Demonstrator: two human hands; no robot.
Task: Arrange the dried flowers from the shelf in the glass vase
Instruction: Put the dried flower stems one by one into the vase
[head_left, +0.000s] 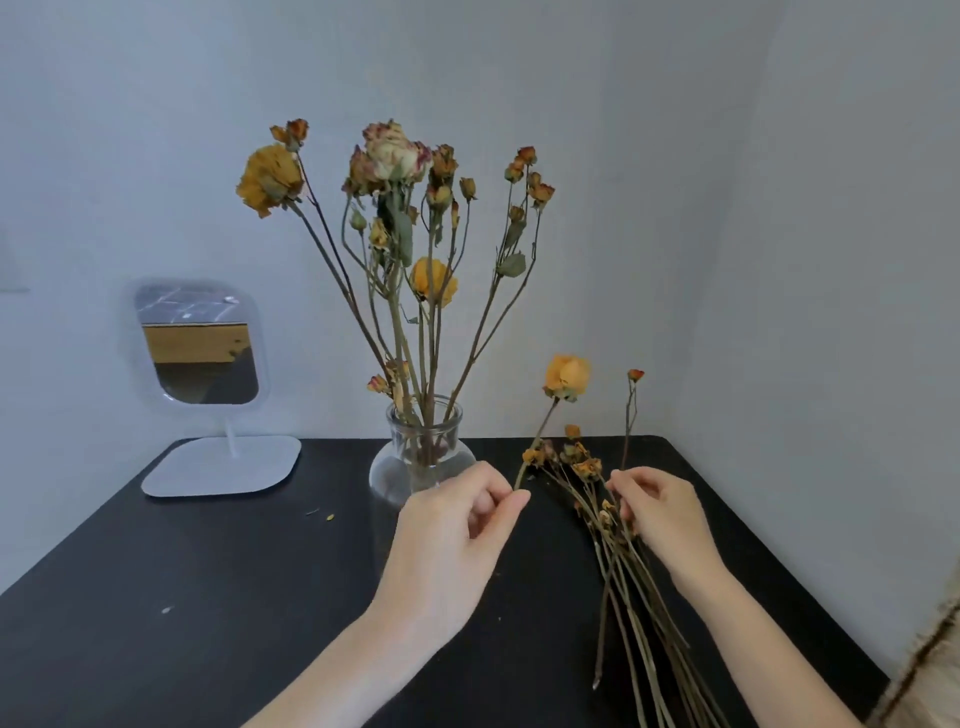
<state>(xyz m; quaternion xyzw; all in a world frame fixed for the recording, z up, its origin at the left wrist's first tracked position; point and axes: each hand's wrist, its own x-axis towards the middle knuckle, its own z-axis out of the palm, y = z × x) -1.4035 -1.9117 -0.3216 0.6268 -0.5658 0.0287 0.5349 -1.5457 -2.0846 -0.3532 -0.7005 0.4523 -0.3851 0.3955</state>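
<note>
left hand (452, 535) grip was pinched, thumb on forefinger, on the low end of the yellow rose (567, 375) stem, head up, just right of the vase (387, 475). right hand (662, 512) grip was curled on the top of the loose pile (623, 597) lying on the table (208, 597). a thin bud stem (635, 374) rose out of its fingers, so I read it as clamped on that one

task things: most dried flowers (397, 153) stood in the vase at the back of the table, the rest lay in the pile at the right, cut ends toward the person. no shelf in view

risks, my read:
- dry stems are brittle; a hard pinch or a bend at the vase neck could snap the rose
- neck is narrow and crowded; forcing another stem in could shed petals. petal bits (328, 517) lay on the table
- tall spread stems make the vase top-heavy; a nudge from the left hand, close in front of it, could tip it
- pulling the bud stem from a tangled pile could drag neighbours along

counts: 1 vase, 1 mirror (200, 343) on a stand at the left, 2 hands, 2 stems lifted (rose, bud). in the vase 3 large heads plus several bud clusters; stems overlapped, no exact count. pile: many stems, too tangled to count
</note>
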